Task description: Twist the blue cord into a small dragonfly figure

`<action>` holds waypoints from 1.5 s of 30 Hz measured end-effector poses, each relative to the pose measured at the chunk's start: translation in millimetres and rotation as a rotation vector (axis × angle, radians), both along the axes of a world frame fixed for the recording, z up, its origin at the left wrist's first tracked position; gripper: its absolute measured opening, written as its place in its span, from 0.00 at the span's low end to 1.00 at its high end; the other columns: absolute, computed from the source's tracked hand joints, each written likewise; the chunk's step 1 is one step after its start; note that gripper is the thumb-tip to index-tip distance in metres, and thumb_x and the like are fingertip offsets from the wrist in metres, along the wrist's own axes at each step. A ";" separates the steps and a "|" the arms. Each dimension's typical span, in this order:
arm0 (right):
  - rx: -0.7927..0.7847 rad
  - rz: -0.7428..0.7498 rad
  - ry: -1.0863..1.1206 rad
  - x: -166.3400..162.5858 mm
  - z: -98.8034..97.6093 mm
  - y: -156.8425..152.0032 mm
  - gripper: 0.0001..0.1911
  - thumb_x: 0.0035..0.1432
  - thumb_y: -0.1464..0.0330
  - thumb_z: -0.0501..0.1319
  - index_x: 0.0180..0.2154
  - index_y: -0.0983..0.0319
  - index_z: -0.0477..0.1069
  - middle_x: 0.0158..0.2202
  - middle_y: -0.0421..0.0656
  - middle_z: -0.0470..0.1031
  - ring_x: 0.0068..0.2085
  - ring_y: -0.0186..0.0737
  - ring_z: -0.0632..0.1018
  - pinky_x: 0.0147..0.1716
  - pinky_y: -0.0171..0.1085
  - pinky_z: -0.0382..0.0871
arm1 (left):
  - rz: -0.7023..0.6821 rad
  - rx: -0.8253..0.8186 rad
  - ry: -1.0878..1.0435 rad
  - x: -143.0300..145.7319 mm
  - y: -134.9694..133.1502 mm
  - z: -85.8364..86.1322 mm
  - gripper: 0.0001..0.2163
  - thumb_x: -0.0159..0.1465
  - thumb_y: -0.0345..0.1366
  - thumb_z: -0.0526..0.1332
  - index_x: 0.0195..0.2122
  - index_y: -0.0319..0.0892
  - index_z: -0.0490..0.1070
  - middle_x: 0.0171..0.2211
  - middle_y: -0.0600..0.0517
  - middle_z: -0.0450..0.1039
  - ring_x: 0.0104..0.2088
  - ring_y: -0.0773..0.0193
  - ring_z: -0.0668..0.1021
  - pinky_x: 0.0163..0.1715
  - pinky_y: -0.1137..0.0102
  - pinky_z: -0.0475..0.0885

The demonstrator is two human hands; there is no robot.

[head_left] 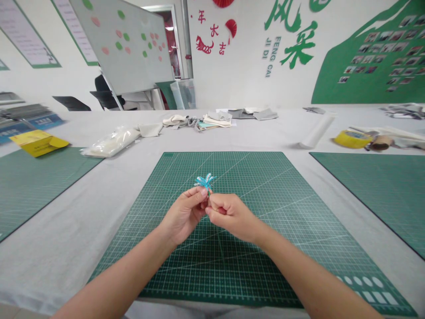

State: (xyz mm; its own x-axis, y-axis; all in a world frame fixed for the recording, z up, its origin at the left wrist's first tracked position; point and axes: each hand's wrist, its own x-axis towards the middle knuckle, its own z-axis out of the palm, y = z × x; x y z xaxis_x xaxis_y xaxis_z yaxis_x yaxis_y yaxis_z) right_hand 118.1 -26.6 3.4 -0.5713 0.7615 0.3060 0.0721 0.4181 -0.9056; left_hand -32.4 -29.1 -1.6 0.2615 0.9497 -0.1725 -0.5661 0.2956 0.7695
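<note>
A small blue flower (205,180) with white-edged petals sticks up above my fingers, over the middle of the green cutting mat (265,177). My left hand (186,212) pinches it just below the petals between thumb and fingers. Close against it, my right hand (230,215) is closed in a loose fist around the flower's thin stem, a bit of which shows green between the two hands. The rest of the stem is hidden by my fingers.
More cutting mats lie at the left (49,177) and right. Beyond are a yellow folded box (40,142), a clear plastic packet (113,141), folded cloths (217,118), a white roll (318,131) and yellow tape (352,138). A whiteboard (129,44) stands behind the table.
</note>
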 end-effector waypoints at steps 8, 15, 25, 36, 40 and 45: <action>-0.028 0.018 0.020 -2.4 0.7 -1.0 0.17 0.53 0.75 0.55 0.20 0.60 0.47 0.20 0.33 0.51 0.23 0.28 0.54 0.23 0.31 0.50 | 0.006 0.033 0.028 -3.3 0.1 0.5 0.08 0.54 0.34 0.69 0.23 0.37 0.71 0.21 0.55 0.66 0.23 0.73 0.68 0.26 0.77 0.65; -0.030 -0.020 0.038 -1.5 1.5 0.0 0.17 0.52 0.77 0.55 0.20 0.60 0.47 0.20 0.33 0.50 0.23 0.28 0.54 0.22 0.31 0.49 | 0.039 0.128 0.139 -2.1 -1.3 1.9 0.05 0.54 0.34 0.69 0.29 0.38 0.76 0.28 0.53 0.72 0.27 0.72 0.70 0.28 0.77 0.66; -0.016 -0.024 0.004 -1.7 -2.1 1.7 0.18 0.51 0.77 0.55 0.20 0.60 0.46 0.19 0.32 0.49 0.23 0.28 0.53 0.22 0.31 0.49 | 0.013 0.184 0.295 -8.6 -0.1 6.6 0.06 0.56 0.34 0.67 0.26 0.38 0.74 0.22 0.56 0.64 0.23 0.74 0.63 0.25 0.76 0.60; 0.027 -0.006 -0.035 -3.2 -1.0 1.9 0.16 0.50 0.77 0.53 0.20 0.60 0.46 0.20 0.32 0.50 0.23 0.28 0.53 0.23 0.31 0.49 | 0.156 0.461 0.638 -10.7 -1.9 12.3 0.07 0.60 0.35 0.64 0.26 0.38 0.75 0.26 0.55 0.63 0.25 0.73 0.62 0.24 0.75 0.56; 0.046 -0.045 -0.048 -2.8 -2.1 2.4 0.16 0.51 0.76 0.54 0.20 0.60 0.46 0.19 0.32 0.49 0.23 0.28 0.54 0.22 0.31 0.49 | 0.138 0.452 0.665 -9.8 -2.0 11.2 0.07 0.61 0.37 0.62 0.30 0.39 0.75 0.22 0.56 0.62 0.22 0.73 0.61 0.22 0.75 0.56; 0.072 -0.115 -0.015 -1.3 -4.5 4.2 0.16 0.54 0.75 0.54 0.20 0.60 0.47 0.20 0.33 0.51 0.23 0.28 0.54 0.23 0.31 0.50 | 0.140 0.428 0.708 -5.9 -1.6 9.5 0.07 0.62 0.37 0.60 0.34 0.39 0.72 0.25 0.55 0.68 0.24 0.71 0.69 0.25 0.75 0.65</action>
